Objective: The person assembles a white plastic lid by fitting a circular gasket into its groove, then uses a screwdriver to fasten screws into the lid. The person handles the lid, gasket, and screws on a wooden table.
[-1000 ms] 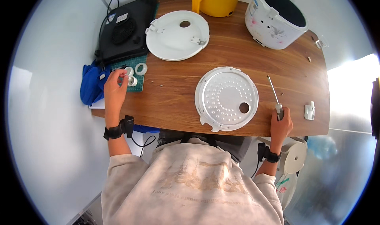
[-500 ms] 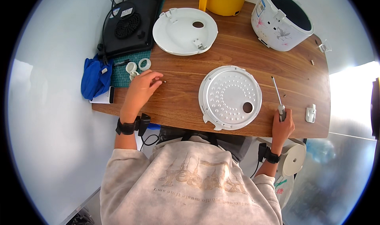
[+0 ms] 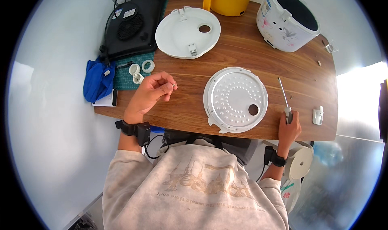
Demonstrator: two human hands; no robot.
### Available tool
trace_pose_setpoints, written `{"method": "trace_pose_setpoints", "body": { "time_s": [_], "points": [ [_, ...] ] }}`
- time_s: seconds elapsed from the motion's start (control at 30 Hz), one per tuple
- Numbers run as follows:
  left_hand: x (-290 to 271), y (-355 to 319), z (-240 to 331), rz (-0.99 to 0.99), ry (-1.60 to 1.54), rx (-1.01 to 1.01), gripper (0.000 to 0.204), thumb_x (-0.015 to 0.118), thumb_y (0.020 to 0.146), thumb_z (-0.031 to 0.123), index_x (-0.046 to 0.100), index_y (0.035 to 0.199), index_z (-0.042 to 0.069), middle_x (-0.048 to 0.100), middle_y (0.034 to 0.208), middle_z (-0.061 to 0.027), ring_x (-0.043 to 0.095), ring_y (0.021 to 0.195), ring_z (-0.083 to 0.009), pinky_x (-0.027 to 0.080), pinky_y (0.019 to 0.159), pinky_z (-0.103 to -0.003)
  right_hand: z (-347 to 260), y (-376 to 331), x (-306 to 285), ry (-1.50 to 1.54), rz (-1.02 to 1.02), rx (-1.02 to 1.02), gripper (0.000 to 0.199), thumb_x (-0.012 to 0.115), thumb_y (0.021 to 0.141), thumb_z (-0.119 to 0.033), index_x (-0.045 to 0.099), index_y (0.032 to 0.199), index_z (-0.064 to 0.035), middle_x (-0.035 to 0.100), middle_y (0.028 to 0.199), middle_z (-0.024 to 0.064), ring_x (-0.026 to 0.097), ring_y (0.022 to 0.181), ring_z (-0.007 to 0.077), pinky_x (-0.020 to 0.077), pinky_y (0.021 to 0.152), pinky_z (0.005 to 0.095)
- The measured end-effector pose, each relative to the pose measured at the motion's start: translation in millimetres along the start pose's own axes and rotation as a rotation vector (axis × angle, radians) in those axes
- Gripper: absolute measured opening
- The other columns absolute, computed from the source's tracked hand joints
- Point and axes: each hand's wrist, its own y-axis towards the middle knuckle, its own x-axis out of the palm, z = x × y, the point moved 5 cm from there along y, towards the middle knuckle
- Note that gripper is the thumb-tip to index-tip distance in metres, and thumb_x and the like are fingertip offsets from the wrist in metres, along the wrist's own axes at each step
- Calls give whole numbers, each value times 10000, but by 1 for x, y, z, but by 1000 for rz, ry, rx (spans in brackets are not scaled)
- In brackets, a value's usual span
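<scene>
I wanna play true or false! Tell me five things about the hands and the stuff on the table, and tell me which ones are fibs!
1. The right hand holds a screwdriver. True.
2. The left hand is spread wide open. False: it pinches a tiny piece.
3. The silver bumpy disc has a big round hole. True.
4. The yellow pot stands to the right of the flowery white cooker. False: it stands to the left of it.
5. The blue cloth is nearer the left hand than the right hand. True.

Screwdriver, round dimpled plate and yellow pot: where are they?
Screwdriver [image 3: 288,112], head view: on its handle.
Round dimpled plate [image 3: 235,99], head view: on its flat middle.
Yellow pot [image 3: 230,5], head view: on its outer side.
</scene>
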Motion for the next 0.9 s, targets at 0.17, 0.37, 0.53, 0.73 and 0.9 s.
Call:
{"method": "trace_pose_setpoints", "body": {
  "time_s": [0.17,0.37,0.53,0.73,0.9],
  "points": [
    [9,-2,1,-143,-230,46,94,703,979,129,622,998,84,654,949,-40,581,759,-86,499,670,-215,-1,1,0,3,9,-29,182,729,855,-121,599,961,-51,662,814,154,636,709,383,514,654,431],
    [14,0,4,-195,-319,79,101,711,967,109,627,1017,83,645,976,-38,577,790,-92,492,680,-225,0,1,0,-12,-5,-24,180,725,853,-117,599,963,-50,659,815,159,635,715,388,514,662,433],
    [4,0,5,-141,-327,155,124,712,947,63,642,1048,76,645,987,-37,582,802,-92,494,684,-220,-1,0,0,31,12,-18,171,706,893,-173,598,964,-61,644,783,191,620,720,424,495,669,468],
    [0,1,9,-46,-231,114,125,696,950,54,673,1073,57,651,979,-30,611,852,-91,517,714,-222,4,0,3,-2,-13,5,172,723,858,-122,613,972,-56,657,813,152,635,714,372,510,661,431],
    [6,12,29,-28,-102,92,132,658,973,79,680,1096,39,648,972,-30,615,864,-93,533,741,-225,3,0,2,6,-9,4,183,734,861,-145,612,970,-63,656,796,141,631,702,364,500,646,430]
  ]
}}
